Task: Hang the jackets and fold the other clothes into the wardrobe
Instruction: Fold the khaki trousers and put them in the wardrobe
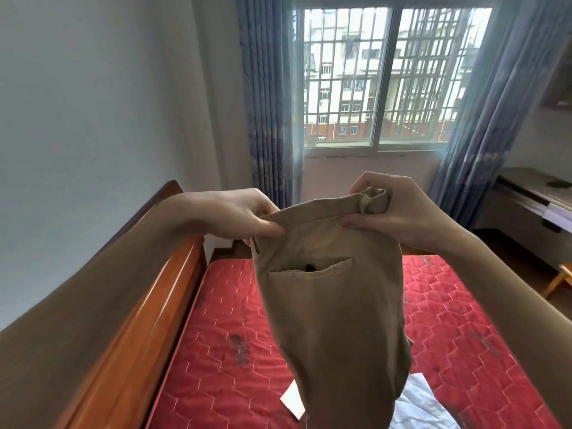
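Observation:
A pair of beige trousers point(334, 305) hangs in the air over the red mattress point(216, 351), its back pocket with a dark button facing me. My left hand point(244, 216) pinches the left end of the waistband. My right hand point(399, 209) grips the right end, fingers curled round a belt loop. The legs drop out of view at the bottom. A white garment point(424, 407) lies on the mattress below the trousers, partly hidden by them.
An orange wooden bed frame point(148, 305) runs along the left wall. Blue curtains point(269, 103) flank a barred window point(393, 78) ahead. A desk point(532, 199) stands at the right, a wooden stool point(561, 278) near it. A white tag point(292, 400) lies on the mattress.

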Available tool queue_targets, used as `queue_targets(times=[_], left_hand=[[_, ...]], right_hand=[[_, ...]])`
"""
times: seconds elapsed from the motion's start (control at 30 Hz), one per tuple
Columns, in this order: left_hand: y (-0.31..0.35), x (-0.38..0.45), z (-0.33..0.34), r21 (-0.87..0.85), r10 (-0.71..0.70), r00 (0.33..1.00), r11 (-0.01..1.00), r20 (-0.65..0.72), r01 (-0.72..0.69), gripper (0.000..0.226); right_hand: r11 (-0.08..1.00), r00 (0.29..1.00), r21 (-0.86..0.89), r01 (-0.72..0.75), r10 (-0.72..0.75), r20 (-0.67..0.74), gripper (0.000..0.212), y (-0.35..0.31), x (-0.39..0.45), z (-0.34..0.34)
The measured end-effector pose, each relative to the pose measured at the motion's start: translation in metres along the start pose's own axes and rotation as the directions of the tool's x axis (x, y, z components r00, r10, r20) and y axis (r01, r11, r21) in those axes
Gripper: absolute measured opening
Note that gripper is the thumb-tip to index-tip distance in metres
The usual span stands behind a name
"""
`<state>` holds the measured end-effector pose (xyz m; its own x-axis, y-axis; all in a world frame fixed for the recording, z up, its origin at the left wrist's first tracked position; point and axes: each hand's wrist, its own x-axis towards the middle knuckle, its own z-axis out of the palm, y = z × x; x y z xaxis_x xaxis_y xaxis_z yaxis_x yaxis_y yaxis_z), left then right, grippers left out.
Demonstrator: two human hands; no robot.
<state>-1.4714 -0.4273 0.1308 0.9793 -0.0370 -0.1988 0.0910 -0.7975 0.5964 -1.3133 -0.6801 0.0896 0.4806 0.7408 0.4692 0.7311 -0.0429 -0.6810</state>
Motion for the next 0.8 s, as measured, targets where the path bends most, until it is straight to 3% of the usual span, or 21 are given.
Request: queue_targets(times=[0.17,0.3,0.43,0.57,0.63,0.73,0.8], left_hand=[[0.009,0.016,0.013,-0.012,0.007,0.996,1.0,0.086,-0.006,0.019],[0.014,0.026,0.024,-0.012,0.01,0.994,1.0,0.112,-0.009,0.022],[0.015,0.032,0.03,0.008,0.021,0.992,1.0,0.123,-0.022,0.024],[0.015,0.027,0.027,0.008,0.04,0.993,0.999,0.111,-0.041,0.025],[0.015,0.023,0.025,0.011,0.072,0.994,0.997,0.081,-0.073,0.025],[0.008,0.015,0.021,0.021,0.067,0.998,0.998,0.009,-0.068,0.036],[0.0,0.01,0.015,-0.044,0.026,1.0,0.999,-0.009,-0.026,0.046]], right_hand=[[1.0,0.998,-0.021,-0.011,0.012,0.069,0.033,0.001,-0.004,-0.016],[0.993,0.952,-0.056,-0.103,0.115,0.285,0.061,0.003,-0.011,-0.025],[0.929,0.924,-0.369,-0.016,0.155,0.348,0.063,-0.005,-0.011,-0.017],[0.698,0.919,-0.703,0.138,0.175,0.354,0.073,-0.008,-0.001,0.004],[0.681,0.893,-0.716,0.15,0.218,0.394,0.062,-0.005,0.009,0.015],[0.838,0.823,-0.543,0.055,0.27,0.5,0.031,-0.002,0.024,0.022],[0.883,0.804,-0.469,0.037,0.252,0.539,0.021,-0.003,0.032,0.027]])
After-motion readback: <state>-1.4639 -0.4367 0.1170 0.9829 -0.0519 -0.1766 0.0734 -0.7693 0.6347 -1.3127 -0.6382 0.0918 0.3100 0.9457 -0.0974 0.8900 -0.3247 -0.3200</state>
